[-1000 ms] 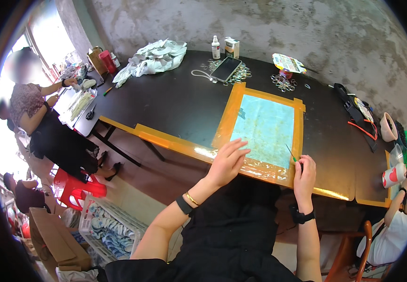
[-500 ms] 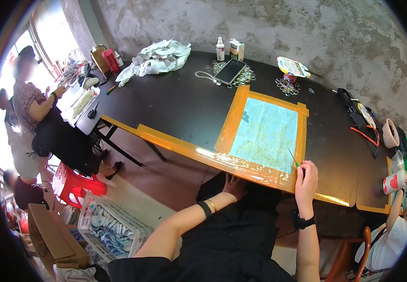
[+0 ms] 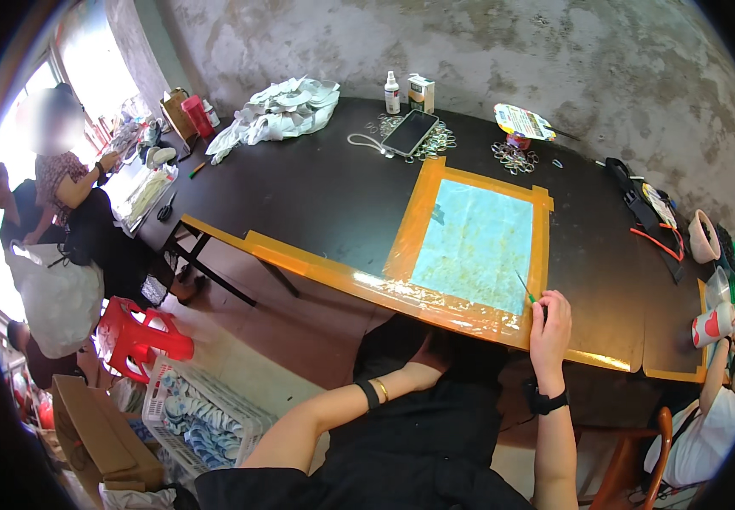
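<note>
My right hand (image 3: 552, 327) is at the table's front edge, fingers closed round a thin tool with a green handle (image 3: 532, 299). The tool's slim metal tip points up and left over the lower right corner of a light blue sheet (image 3: 474, 234). Orange tape (image 3: 408, 238) frames that sheet on the dark table. Down by my lap, beneath the table edge, is my left hand (image 3: 432, 353); its fingers are hidden.
On the dark table (image 3: 325, 195) lie a phone (image 3: 411, 133), metal rings (image 3: 514, 158), white cloth pieces (image 3: 287, 110) and black straps (image 3: 639, 208). A cup (image 3: 712, 325) stands right. A crate (image 3: 202, 416) and red stool (image 3: 142, 340) are left. Other people stand left and sit right.
My left hand has slipped farther under the table edge, its fingers going out of sight. The tool and right hand shift slightly. At left, a person with a large white bag has come into view.
</note>
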Available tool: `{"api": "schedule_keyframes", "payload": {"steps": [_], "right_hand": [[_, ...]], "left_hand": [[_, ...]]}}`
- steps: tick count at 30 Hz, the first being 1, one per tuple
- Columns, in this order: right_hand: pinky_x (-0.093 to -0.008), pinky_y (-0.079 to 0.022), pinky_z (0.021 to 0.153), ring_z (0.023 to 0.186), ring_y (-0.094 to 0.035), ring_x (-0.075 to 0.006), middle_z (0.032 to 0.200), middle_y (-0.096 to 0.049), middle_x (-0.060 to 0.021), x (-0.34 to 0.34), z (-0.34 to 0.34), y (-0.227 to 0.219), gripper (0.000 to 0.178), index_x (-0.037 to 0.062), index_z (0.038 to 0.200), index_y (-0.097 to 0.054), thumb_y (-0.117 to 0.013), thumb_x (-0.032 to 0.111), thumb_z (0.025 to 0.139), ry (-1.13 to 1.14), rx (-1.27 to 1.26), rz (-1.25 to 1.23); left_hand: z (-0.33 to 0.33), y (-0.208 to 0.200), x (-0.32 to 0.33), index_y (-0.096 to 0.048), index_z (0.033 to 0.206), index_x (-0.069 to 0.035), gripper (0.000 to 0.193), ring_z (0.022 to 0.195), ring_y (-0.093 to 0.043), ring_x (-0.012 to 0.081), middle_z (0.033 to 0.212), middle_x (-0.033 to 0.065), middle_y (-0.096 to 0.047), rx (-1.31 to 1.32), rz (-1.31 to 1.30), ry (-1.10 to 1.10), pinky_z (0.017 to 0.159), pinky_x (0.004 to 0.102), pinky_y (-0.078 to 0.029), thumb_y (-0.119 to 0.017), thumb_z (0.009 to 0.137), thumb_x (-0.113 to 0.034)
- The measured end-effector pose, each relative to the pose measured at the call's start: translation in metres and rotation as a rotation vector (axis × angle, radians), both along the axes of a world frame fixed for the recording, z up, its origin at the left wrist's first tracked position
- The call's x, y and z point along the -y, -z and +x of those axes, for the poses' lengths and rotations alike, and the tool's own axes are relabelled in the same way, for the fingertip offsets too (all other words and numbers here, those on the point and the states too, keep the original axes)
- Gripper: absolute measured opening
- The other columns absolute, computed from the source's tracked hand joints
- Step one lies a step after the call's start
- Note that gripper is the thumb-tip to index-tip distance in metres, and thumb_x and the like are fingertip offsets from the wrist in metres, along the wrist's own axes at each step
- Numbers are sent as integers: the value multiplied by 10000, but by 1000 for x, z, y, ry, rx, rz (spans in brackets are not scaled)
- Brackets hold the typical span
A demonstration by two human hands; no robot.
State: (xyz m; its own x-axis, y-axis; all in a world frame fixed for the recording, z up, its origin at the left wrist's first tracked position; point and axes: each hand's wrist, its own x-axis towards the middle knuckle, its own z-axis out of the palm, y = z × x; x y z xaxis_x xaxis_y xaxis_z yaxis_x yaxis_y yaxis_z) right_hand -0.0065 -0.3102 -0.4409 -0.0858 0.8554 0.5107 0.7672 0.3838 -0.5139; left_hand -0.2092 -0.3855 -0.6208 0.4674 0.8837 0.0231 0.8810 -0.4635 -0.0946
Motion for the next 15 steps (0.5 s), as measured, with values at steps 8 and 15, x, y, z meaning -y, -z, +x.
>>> {"api": "schedule_keyframes", "payload": {"steps": [8,15], "right_hand": [[-410,-384,911,1077,-501,-325,1056,-567,-144,1,-1,-2,95,37,886,-507,-559,114,867,-12,-5,-1],[-417,-386,906,1070,-503,-332,1041,-568,-149,0,0,-1,89,34,883,-508,-556,106,864,-1,-6,-1]], "left_hand": [[-17,-47,-1,-582,959,-61,214,886,-575,369,926,161,-609,757,-498,-12,740,440,-468,-535,873,-251],[30,-106,4,-592,909,-27,151,976,-583,322,1001,142,-622,962,-419,326,797,370,-487,-579,861,-169]]}}
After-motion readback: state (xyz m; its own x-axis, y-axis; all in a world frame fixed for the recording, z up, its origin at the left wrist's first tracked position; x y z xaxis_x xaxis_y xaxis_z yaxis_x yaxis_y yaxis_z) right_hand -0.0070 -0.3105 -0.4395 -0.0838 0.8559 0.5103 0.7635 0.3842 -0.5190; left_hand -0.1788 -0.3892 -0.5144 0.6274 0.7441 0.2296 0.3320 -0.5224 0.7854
